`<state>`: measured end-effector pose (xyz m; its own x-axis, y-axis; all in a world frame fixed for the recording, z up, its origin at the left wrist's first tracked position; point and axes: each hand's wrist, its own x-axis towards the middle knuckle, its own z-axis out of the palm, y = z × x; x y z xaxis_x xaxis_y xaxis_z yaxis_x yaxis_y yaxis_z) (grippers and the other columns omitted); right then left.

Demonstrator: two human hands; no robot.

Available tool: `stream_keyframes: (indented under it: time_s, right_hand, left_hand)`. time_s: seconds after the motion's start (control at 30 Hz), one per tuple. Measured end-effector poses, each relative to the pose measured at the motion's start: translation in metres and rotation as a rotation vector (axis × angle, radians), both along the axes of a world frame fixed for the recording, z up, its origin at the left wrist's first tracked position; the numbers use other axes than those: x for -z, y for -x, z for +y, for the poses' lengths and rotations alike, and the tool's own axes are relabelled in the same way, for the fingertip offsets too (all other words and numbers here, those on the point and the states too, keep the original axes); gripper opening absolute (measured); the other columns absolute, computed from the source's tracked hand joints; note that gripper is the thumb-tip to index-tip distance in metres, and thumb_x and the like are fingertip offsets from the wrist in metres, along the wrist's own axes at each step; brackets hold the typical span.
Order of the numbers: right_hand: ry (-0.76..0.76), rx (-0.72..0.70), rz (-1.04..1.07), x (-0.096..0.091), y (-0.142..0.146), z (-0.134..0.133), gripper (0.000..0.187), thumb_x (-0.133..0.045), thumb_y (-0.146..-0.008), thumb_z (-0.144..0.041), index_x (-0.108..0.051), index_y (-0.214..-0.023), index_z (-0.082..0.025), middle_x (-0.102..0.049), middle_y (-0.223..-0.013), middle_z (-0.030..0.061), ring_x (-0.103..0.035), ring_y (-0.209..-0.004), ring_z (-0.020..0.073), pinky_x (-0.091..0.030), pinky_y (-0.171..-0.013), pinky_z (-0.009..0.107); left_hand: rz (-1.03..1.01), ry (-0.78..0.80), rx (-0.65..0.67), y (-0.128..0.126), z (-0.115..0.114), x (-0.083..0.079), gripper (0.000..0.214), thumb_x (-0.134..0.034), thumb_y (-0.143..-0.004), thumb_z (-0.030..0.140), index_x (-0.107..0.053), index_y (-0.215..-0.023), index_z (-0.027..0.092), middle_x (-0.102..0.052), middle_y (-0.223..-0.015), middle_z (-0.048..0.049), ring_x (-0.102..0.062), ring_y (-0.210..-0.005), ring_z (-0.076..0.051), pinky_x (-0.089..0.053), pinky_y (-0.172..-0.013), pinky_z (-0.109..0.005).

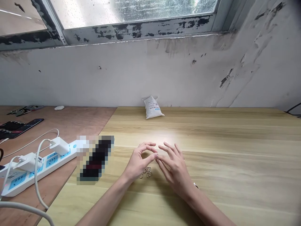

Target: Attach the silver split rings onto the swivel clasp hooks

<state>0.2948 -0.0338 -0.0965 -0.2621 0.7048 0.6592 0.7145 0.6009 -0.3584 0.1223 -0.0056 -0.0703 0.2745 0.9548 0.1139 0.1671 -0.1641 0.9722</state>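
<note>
Left hand [138,161]: pinching — a tiny metal ring [158,158] held at the fingertips
Right hand [175,168]: fingers pressed together on that ring
Loose rings [146,172]: seven o'clock from the pinch, on the wooden table [223,131]

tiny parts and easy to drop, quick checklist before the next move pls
Left hand and right hand both in view, fingertips together: ok.
Tiny metal ring secure between the fingertips: cannot tell, too small to see.
Loose metal rings on the wooden table, just beyond the left wrist: ok.
Power strip and its cords away from the hands: ok.
Shiny thing by the right wrist: cannot tell what it is.
Blurred object left of the hands: cannot tell what it is.
</note>
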Motion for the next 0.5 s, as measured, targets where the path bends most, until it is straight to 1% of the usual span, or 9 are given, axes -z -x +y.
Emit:
stream_keyframes:
  time_s: [0.17,0.27,0.4,0.5]
  right_hand:
    - [0.107,-0.033,0.008,-0.0026,-0.004,-0.0012,0.017,-0.052,-0.094,-0.02,-0.067,-0.098,-0.026,-0.062,-0.123,0.0069,-0.048,-0.127,0.0272,-0.031,-0.109,0.061]
    - [0.16,-0.06,0.013,-0.006,-0.0055,-0.0018,0.019,-0.051,-0.094,-0.022,-0.066,-0.104,-0.029,-0.06,-0.125,0.0052,-0.046,-0.129,0.0262,-0.031,-0.11,0.059]
    - [0.201,-0.084,0.041,-0.0088,-0.0063,-0.0019,0.026,-0.051,-0.094,-0.021,-0.065,-0.112,-0.034,-0.06,-0.124,0.0029,-0.046,-0.128,0.0255,-0.032,-0.109,0.057]
    - [0.242,-0.099,0.079,-0.0086,-0.0062,-0.0019,0.022,-0.052,-0.094,-0.023,-0.067,-0.107,-0.033,-0.061,-0.12,0.0039,-0.048,-0.126,0.0258,-0.03,-0.109,0.057]
  left_hand:
    - [0.009,-0.013,0.11,-0.0002,-0.0025,-0.0045,0.012,-0.063,-0.087,0.028,-0.074,-0.091,0.024,-0.063,-0.122,-0.0075,-0.049,-0.128,-0.024,-0.037,-0.11,-0.041]
    - [-0.002,-0.026,0.172,0.0016,-0.0023,-0.0079,0.013,-0.062,-0.088,0.025,-0.075,-0.091,0.024,-0.063,-0.123,-0.0069,-0.049,-0.128,-0.023,-0.038,-0.11,-0.04]
    - [0.06,-0.039,0.183,0.0041,-0.0018,-0.0102,0.011,-0.064,-0.086,0.026,-0.075,-0.089,0.025,-0.062,-0.124,-0.0064,-0.048,-0.129,-0.024,-0.036,-0.112,-0.041]
    - [0.106,-0.043,0.178,0.0046,-0.0016,-0.0102,0.011,-0.065,-0.086,0.027,-0.075,-0.089,0.025,-0.061,-0.124,-0.0059,-0.049,-0.128,-0.023,-0.035,-0.112,-0.041]
